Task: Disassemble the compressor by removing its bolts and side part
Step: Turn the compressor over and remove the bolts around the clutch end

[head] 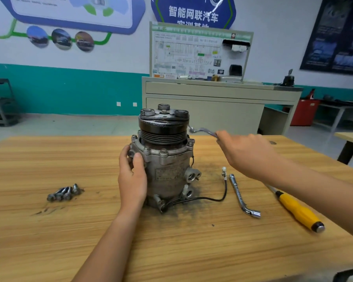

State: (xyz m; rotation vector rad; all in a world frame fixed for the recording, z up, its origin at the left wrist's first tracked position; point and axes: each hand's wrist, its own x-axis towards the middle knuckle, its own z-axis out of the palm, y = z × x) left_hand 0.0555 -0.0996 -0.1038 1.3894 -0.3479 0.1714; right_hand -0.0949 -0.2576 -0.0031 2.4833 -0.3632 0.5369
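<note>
Compressor (167, 159) stands upright on the table (49, 231), left hand (132, 176) curled round its side, right hand (247, 153) pinching a wrench (202, 130) just right of its pulley. Loose bolts (64, 193) lie left of it. Behind it a sign (193, 15) reads 智能网联汽车.

The compressor (167, 169) stands upright on its end at the middle of the wooden table (49, 231); its grey cast body is grimy; a black grooved pulley (163, 131) sits on top; flange bolts (163, 152) remain seated round the upper rim; two round ports face right; four loose bolts (64, 193) lie clustered to the left, well apart from it.
</note>
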